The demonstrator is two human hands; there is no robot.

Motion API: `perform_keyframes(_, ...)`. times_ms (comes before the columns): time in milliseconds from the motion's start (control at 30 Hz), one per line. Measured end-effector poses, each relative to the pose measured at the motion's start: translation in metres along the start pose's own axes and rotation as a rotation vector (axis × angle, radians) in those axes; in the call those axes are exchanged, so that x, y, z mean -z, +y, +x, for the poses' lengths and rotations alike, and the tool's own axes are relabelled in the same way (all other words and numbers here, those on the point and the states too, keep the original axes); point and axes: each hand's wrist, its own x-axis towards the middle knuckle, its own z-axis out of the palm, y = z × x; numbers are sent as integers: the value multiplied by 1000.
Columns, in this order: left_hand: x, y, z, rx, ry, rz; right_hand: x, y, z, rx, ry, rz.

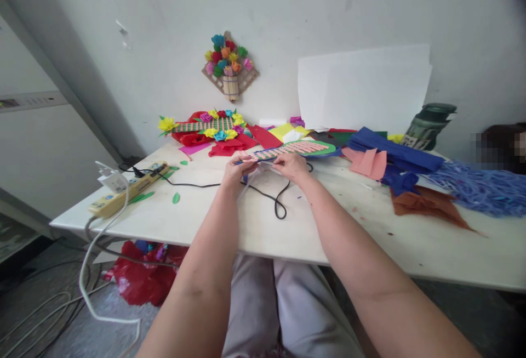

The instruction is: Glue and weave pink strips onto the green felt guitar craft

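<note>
My left hand (240,167) and my right hand (293,165) rest close together on the white table (255,232), fingers curled. Between them they pinch a thin pale strip (265,165); what it is I cannot make out. Just beyond the fingertips lies a woven paper mat (293,148) of pink strips on green and blue. A black cable (280,207) loops on the table right under the hands.
A yellow power strip (127,189) with plugs lies at the left edge. A paper-flower piece (207,125) and loose coloured paper (390,152) lie along the back, blue shredded paper (485,188) and a dark bottle (429,125) at right. A red bag (142,278) sits under the table.
</note>
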Motion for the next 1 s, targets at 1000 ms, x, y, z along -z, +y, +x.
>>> perform_keyframes(1000,3,-1,1,-19,-29,10,-8,-6,8,-74,-59,109)
